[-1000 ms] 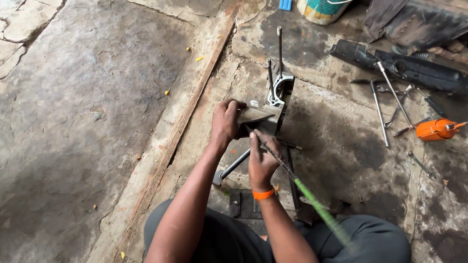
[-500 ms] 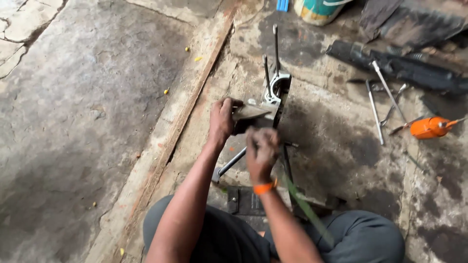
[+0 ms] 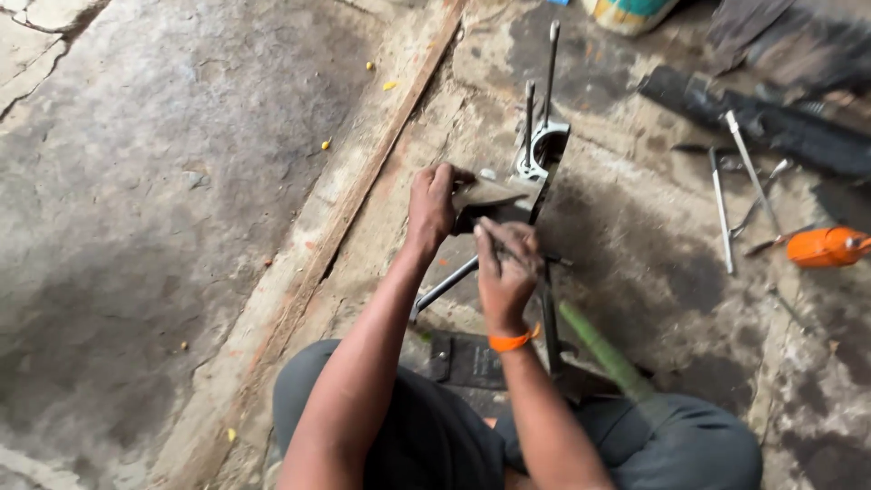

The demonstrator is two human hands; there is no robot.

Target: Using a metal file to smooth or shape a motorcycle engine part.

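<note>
Left hand [image 3: 431,204] fingers clamped on dull flat metal piece [image 3: 490,195], right hand [image 3: 505,268] fingers pinching thin green-handled tool [image 3: 603,349], sharper than the blurred earlier frame, rough stained concrete floor [image 3: 136,181]

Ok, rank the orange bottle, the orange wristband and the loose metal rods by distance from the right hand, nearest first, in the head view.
1. orange wristband: on the right hand's own wrist.
2. loose metal rods: on the floor to the right.
3. orange bottle: beyond the rods, at the right edge.

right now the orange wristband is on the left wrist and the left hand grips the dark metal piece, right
Not quite. The head view shows the orange wristband on the right wrist, below the right hand. The rest holds: the left hand grips the dark metal piece.
</note>
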